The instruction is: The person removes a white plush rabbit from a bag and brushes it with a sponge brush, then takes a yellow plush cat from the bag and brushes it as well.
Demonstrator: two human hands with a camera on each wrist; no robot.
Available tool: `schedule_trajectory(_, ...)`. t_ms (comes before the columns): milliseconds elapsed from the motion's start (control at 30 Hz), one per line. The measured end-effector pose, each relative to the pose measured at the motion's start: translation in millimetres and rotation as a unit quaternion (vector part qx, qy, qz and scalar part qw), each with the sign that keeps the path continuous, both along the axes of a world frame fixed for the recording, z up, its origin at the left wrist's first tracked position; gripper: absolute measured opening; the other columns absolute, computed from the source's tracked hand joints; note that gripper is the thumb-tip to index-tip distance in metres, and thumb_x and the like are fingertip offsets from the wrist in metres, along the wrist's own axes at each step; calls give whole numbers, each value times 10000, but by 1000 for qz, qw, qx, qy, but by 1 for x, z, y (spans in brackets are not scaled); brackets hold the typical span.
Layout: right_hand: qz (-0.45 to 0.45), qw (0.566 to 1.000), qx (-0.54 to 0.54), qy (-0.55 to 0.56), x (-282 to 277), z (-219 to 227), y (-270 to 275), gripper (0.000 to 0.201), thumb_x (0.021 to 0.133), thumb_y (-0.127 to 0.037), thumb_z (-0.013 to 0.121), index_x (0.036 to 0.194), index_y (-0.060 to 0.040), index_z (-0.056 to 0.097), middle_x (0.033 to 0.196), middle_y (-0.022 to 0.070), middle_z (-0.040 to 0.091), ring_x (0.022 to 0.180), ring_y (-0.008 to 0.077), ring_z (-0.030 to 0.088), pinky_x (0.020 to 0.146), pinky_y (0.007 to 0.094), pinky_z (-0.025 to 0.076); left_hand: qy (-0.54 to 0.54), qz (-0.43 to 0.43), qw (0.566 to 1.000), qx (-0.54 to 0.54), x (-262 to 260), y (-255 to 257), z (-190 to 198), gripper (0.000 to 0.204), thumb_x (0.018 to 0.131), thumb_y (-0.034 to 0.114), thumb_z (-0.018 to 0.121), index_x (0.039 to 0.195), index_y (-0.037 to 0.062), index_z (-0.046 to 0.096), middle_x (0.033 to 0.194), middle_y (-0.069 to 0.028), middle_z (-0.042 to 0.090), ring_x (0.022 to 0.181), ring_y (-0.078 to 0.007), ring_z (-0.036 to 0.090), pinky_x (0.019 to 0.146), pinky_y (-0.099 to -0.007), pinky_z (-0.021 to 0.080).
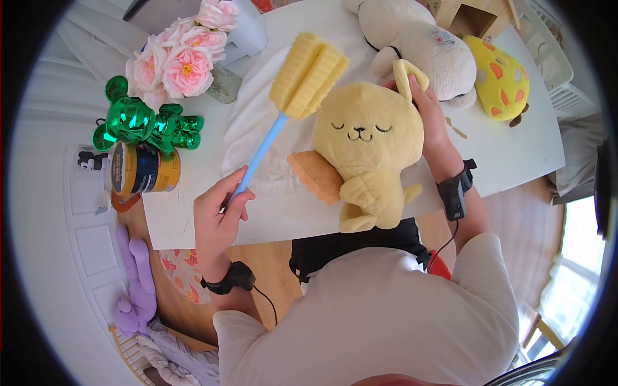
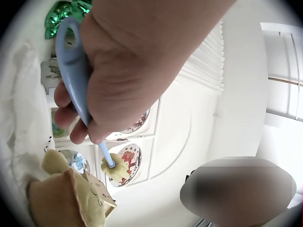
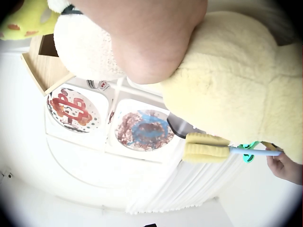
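My left hand (image 1: 221, 215) grips the blue handle of a sponge brush (image 1: 309, 77) with a ribbed yellow head, raised to the left of a pale yellow plush toy (image 1: 370, 128). In the left wrist view the looped end of the blue handle (image 2: 75, 80) sticks out past the palm. The plush has stitched shut eyes and an orange scalloped piece (image 1: 315, 177) at its side. My right hand (image 1: 432, 122) holds the plush at the side of its head, below an ear; some fingers are hidden behind it. In the right wrist view the brush head (image 3: 207, 147) shows beside the plush.
On the left of the white table (image 1: 174, 222) are a shiny green bear figure (image 1: 138, 122), a yellow-and-black tin (image 1: 147, 168) and pink flowers (image 1: 187, 67) in glass. At the back right lie a white plush (image 1: 418, 45), a spotted yellow plush (image 1: 502, 80) and a wooden house (image 1: 476, 19).
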State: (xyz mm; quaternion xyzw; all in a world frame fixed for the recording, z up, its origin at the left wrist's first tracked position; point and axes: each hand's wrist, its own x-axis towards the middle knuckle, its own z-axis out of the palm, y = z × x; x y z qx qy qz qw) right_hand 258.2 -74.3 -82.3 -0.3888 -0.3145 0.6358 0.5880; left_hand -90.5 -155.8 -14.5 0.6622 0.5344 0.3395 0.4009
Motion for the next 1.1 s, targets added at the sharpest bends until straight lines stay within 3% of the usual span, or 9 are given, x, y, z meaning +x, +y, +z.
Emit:
schedule_trajectory(200, -36, 999, -22, 15, -6, 9, -3, 400, 1010, -347, 401, 1030, -3, 604, 895, 71, 648, 780, 130, 631, 713, 270, 524, 84, -108, 989, 57, 22, 6, 5, 350, 855, -22, 580, 1197, 39, 622, 729, -46, 630, 515, -70, 509, 470, -211, 403)
schedule_trajectory(300, 6, 1000, 5, -7, 0, 3, -2, 398, 1010, -345, 399, 1021, -5, 605, 893, 73, 649, 782, 129, 632, 711, 268, 523, 90, -50, 994, -41, -1, 11, -3, 328, 873, -6, 563, 1190, 46, 627, 700, -26, 604, 485, -55, 468, 454, -203, 369)
schedule_trajectory(433, -1, 1000, 8, -2, 0, 0, -2, 401, 1012, -344, 390, 1008, -7, 607, 887, 72, 650, 778, 127, 632, 706, 268, 524, 73, 69, 994, -39, -17, 8, -11, 282, 891, 2, 548, 1157, 37, 634, 678, -3, 576, 472, -30, 415, 450, -189, 346)
schedule_trajectory(533, -1, 1000, 5, -7, -1, 0, -1, 413, 1014, -351, 381, 1002, -7, 609, 879, 74, 650, 772, 127, 632, 701, 269, 525, -4, 23, 999, -25, -9, 3, -7, 265, 924, 19, 520, 1175, -5, 599, 711, -28, 568, 491, -36, 433, 434, -181, 347)
schedule_trajectory(633, 0, 1000, 8, -11, -3, 4, -2, 424, 1014, -360, 375, 1000, -7, 609, 872, 76, 650, 764, 130, 633, 696, 269, 526, 39, -81, 996, -18, -2, 4, -4, 260, 924, 32, 528, 1171, -6, 601, 704, -26, 567, 494, -33, 438, 431, -185, 343)
schedule_trajectory(833, -3, 999, 11, -34, 0, 0, 0, 429, 1016, -365, 367, 995, -8, 606, 877, 71, 646, 757, 128, 628, 699, 269, 525, 129, 87, 988, -7, -16, 9, -20, 252, 883, 6, 557, 1122, 21, 635, 672, -18, 560, 581, -60, 469, 528, -218, 382)
schedule_trajectory(933, -2, 1000, 7, -17, -4, 3, -2, 427, 1017, -364, 367, 996, -10, 604, 875, 63, 642, 762, 123, 624, 700, 266, 521, 106, 72, 992, 9, 1, 9, -8, 259, 874, 19, 577, 1126, 22, 634, 667, -50, 565, 557, -102, 499, 526, -231, 397)
schedule_trajectory(1033, -9, 1000, 5, -10, -3, 2, -1, 422, 1018, -363, 369, 997, -12, 603, 871, 56, 637, 766, 119, 621, 699, 263, 519, 265, -8, 950, 164, 29, 2, 11, 279, 852, 40, 616, 1130, 40, 641, 664, -84, 560, 514, -189, 514, 498, -276, 413)
schedule_trajectory(1100, -20, 1000, 5, -13, 1, -4, 0, 420, 1018, -364, 368, 995, -15, 601, 871, 53, 634, 768, 118, 620, 700, 262, 517, 309, -20, 937, 161, 46, -16, 31, 297, 836, 51, 636, 1133, 61, 648, 662, -96, 549, 503, -232, 507, 479, -307, 412)
